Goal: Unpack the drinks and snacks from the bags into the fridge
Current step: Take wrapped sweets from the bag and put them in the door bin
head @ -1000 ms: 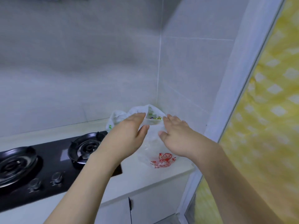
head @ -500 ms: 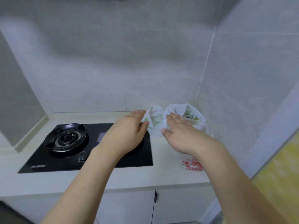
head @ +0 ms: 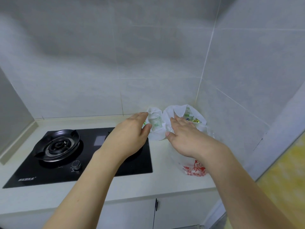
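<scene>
Two white plastic bags stand in the back right corner of the counter. The smaller bag (head: 156,124) shows pale green packaging through its plastic. The larger bag (head: 189,118) holds green and yellow packets, and its clear lower part carries red print (head: 195,169). My left hand (head: 132,133) reaches the left side of the smaller bag with straight fingers, thumb near the plastic. My right hand (head: 183,134) lies with fingers stretched against the front of the larger bag. Neither hand visibly grips anything. The fridge is not in view.
A black two-burner gas hob (head: 66,154) is set in the white counter (head: 165,179) left of the bags; my left forearm passes over its right burner. Grey tiled walls meet behind the bags. White cabinet doors (head: 132,214) sit below; a yellow patterned surface (head: 288,179) is at right.
The view has swung left, bringing the whole hob into sight. Both hands stay stretched at the bags, the right one now further onto the larger bag.
</scene>
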Available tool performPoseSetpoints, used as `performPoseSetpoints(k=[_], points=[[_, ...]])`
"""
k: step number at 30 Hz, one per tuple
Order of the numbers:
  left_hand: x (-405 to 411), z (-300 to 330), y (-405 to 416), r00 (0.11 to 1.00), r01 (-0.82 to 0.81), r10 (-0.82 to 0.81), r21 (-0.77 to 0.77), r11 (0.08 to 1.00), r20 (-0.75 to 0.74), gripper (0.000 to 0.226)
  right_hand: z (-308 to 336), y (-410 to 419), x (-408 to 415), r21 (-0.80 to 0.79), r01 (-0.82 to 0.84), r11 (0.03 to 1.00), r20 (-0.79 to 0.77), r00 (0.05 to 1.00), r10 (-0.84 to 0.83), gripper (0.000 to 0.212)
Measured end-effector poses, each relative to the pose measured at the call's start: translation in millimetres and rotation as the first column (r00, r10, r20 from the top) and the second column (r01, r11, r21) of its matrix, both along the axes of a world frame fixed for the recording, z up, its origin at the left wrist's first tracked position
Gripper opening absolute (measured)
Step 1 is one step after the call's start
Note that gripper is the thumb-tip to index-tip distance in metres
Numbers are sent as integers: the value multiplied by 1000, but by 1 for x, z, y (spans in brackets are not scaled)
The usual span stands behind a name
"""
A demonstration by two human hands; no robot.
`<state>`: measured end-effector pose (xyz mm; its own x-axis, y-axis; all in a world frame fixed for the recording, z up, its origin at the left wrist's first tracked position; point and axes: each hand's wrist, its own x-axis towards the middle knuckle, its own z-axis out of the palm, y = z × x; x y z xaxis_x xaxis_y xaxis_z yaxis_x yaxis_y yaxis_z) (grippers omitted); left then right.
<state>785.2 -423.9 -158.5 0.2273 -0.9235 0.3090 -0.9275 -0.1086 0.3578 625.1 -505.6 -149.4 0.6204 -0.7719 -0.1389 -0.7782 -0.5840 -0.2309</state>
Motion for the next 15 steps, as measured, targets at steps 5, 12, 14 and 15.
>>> performPoseSetpoints(k=[5,12,14,15], points=[[7,-4,-28,1000,23,-23,6,1000,0,48,-2,-29,4,8,22,1000,-17,1000,-21,61],[27,-7,-92,998,63,-63,12,998,7,49,-10,-90,18,16,58,998,-11,998,-58,60],[31,-8,-115,997,76,-77,32,997,9,49,-13,-111,21,23,75,997,-6,997,-75,60],[32,-9,-127,996,87,-87,45,995,11,49,-14,-122,21,28,86,996,-6,996,-86,59]])
